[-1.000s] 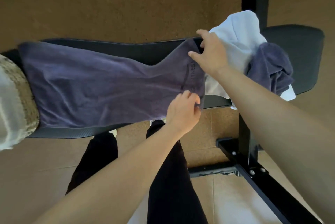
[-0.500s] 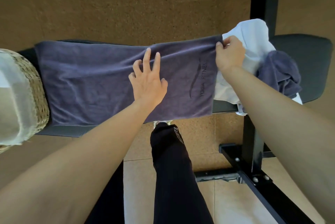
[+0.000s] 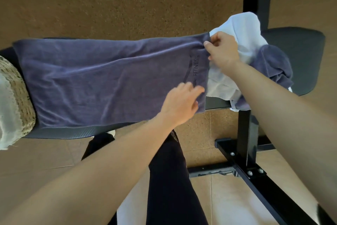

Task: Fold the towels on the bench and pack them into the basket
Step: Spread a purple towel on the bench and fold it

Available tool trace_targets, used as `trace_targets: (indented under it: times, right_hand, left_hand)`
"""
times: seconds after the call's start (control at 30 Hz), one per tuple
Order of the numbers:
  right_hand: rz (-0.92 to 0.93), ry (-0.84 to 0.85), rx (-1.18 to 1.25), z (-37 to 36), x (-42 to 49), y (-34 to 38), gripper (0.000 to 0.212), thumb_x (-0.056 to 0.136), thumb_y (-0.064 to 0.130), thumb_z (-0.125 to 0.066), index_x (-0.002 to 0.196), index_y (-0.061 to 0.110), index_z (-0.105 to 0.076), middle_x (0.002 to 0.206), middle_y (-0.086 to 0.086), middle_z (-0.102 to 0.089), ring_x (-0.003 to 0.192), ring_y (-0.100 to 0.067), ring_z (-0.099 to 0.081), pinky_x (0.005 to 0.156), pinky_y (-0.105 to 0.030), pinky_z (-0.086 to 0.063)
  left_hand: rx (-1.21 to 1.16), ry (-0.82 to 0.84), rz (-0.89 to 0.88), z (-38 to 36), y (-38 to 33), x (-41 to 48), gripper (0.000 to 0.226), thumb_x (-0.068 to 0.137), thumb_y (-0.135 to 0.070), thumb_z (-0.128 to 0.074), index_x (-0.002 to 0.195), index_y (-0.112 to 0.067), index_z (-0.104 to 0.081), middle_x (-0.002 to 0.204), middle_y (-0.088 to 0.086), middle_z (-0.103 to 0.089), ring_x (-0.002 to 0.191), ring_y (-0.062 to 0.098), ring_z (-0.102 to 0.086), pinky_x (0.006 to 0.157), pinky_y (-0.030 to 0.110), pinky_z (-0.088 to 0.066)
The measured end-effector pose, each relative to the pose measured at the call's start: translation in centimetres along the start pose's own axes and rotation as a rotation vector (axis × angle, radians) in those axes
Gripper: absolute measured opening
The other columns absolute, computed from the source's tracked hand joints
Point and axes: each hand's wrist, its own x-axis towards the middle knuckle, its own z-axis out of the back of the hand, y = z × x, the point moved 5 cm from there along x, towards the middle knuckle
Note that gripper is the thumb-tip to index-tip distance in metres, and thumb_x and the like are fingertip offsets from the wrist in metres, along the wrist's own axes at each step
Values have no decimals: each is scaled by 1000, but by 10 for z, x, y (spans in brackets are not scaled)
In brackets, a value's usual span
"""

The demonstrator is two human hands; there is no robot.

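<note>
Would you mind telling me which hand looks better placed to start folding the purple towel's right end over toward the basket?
Probably the right hand: it already pinches the spread purple towel's far right corner, while the left hand only reaches the near right corner.

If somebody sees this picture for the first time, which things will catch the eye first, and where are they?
First, the long purple towel spread flat along the black bench. Next, the right hand pinching its far right corner and the left hand on its near right corner. Right of them lies a crumpled white towel.

The black bench (image 3: 60, 132) carries a spread purple towel (image 3: 109, 78) (crumpled towels (image 3: 255, 46) alongside) and basket (image 3: 20, 93).
</note>
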Motion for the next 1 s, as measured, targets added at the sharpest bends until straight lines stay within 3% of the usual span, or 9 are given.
trace_targets:
  times: [0.1,0.2,0.33,0.43,0.57,0.67,0.77,0.87,1.0]
  right_hand:
    - [28,37,-3,1,-1,0,21,94,18,-65,78,22,-54,69,0,-59,41,-1,-58,46,-16,-45]
    - [18,42,33,2,-2,1,25,95,17,-64,76,26,-52,66,3,-59,43,-3,-59,47,-18,-45]
    - [-38,23,113,5,-4,7,20,97,18,-63,80,22,-53,66,2,-60,44,-6,-58,47,-20,-45]
    - [-129,2,286,6,-8,17,19,97,13,-62,81,17,-53,64,-2,-55,39,-5,-51,42,-20,-40]
    - [-162,17,496,-6,-21,45,20,97,13,-63,80,17,-54,64,-1,-54,43,-6,-49,45,-23,-39]
    - [-112,44,569,-28,-36,84,14,96,5,-61,93,18,-57,68,0,-60,46,-6,-55,44,-23,-42]
    - [-29,119,594,-55,-53,128,35,95,-2,-55,114,27,-58,69,-1,-63,48,-8,-58,46,-24,-45]
    - [56,226,512,-87,-69,172,23,97,0,-55,107,17,-67,75,-5,-69,58,-14,-68,53,-24,-53]
    - [114,348,393,-133,-85,218,19,90,-4,-56,98,11,-63,82,-9,-73,72,-21,-73,61,-27,-56]
  left_hand:
    - [141,233,-13,-36,-21,-1,51,94,-35,-58,144,-31,-46,113,6,-52,98,26,-53,70,37,-42]
    - [197,251,32,-41,-24,0,50,92,-38,-61,140,-28,-50,117,8,-51,100,28,-52,71,38,-40]
    - [72,154,92,-29,-23,1,26,93,-31,-58,110,-13,-67,101,6,-60,91,26,-58,67,35,-45]
    - [-119,52,153,-16,-16,-11,20,91,-31,-65,88,-13,-73,82,3,-64,77,22,-62,63,34,-52]
    - [-407,-187,327,32,-4,-51,34,75,-24,-80,60,-23,-50,57,-9,-52,53,9,-52,56,18,-39]
    - [-615,-256,466,66,14,-92,33,67,-7,-72,63,-21,-42,55,-4,-48,51,14,-48,53,24,-38]
    - [-811,-306,626,94,47,-135,26,72,2,-71,77,-15,-52,65,0,-56,56,13,-49,56,28,-45]
    - [-927,-379,776,114,90,-176,32,79,2,-67,95,-25,-63,82,-6,-66,75,12,-64,69,23,-55]
    - [-944,-489,934,121,152,-227,19,92,-4,-65,96,-20,-75,86,-8,-76,83,7,-71,78,26,-57]
